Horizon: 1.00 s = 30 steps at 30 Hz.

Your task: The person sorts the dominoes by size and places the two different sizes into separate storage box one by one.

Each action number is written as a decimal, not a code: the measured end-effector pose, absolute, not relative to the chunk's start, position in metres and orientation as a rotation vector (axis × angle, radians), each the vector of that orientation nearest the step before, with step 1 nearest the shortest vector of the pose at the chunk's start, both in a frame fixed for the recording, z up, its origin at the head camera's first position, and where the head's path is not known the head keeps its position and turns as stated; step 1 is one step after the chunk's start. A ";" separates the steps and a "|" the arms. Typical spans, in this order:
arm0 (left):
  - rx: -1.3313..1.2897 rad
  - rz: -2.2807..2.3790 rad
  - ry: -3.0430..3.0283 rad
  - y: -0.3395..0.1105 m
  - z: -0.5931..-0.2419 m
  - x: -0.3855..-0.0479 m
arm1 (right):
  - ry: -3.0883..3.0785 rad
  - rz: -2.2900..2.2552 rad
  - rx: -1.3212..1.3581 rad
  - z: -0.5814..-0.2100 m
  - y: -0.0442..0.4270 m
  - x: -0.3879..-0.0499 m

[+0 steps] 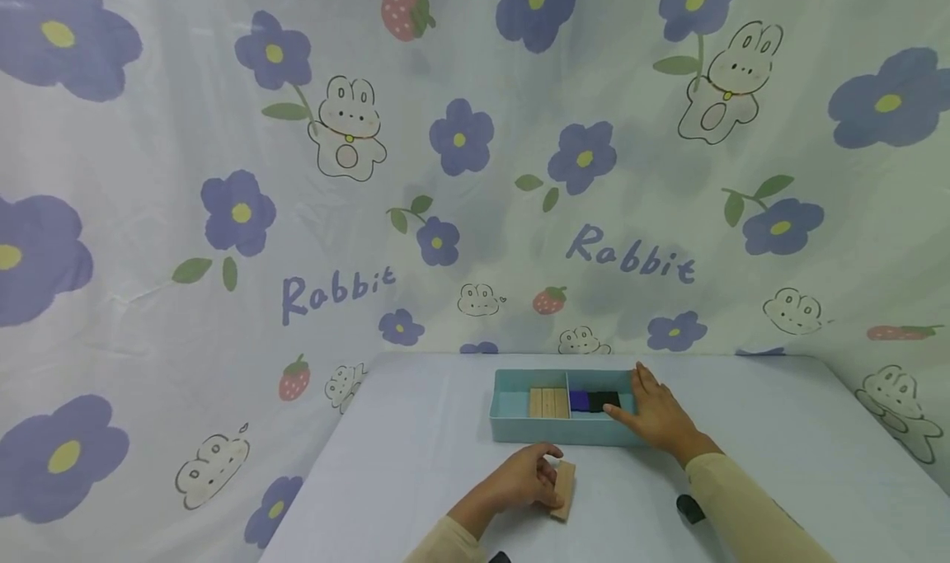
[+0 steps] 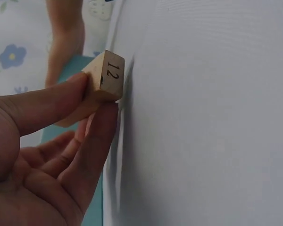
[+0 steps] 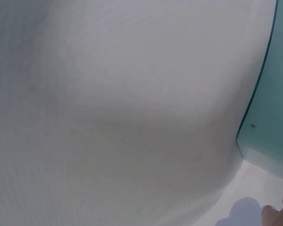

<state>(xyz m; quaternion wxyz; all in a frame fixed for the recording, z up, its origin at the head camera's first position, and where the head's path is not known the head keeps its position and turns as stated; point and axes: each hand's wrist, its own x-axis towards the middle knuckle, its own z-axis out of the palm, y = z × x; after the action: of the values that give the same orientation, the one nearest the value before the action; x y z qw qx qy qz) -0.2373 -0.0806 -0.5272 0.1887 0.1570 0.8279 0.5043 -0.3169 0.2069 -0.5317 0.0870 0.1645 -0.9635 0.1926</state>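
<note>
In the head view my left hand [image 1: 525,479] is just in front of the box, pinching a light wooden block [image 1: 564,491] between thumb and fingers. The left wrist view shows the block's end [image 2: 112,75], printed with "12". My right hand [image 1: 660,415] rests on the right end of the light blue box [image 1: 564,431], fingers stretched toward the far corner and thumb over the near side. Several wooden blocks [image 1: 547,403] stand together in the left compartment. Purple [image 1: 580,401] and black pieces [image 1: 604,401] lie in the right one, partly hidden by the thumb.
A divider [image 1: 567,386] splits the box. A small black object [image 1: 690,509] lies on the white table [image 1: 416,431] beside the right forearm. Another dark object [image 1: 500,557] shows at the bottom edge. A printed curtain [image 1: 475,217] hangs behind the table.
</note>
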 end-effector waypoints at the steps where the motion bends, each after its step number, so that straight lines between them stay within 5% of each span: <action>1: 0.452 1.427 2.333 -0.081 -0.527 -0.238 | -2.870 0.577 0.493 -0.532 0.207 -0.317; 30: 0.375 1.597 2.500 -0.119 -0.480 -0.288 | -2.872 0.569 0.498 -0.530 0.207 -0.315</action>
<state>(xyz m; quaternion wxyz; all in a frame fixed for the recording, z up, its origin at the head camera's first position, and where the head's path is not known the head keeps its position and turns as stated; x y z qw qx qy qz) -0.2876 -0.1188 -0.4797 0.0757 0.1251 0.8336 0.5327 -0.3146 0.2073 -0.5297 0.0857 0.1670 -0.9635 0.1909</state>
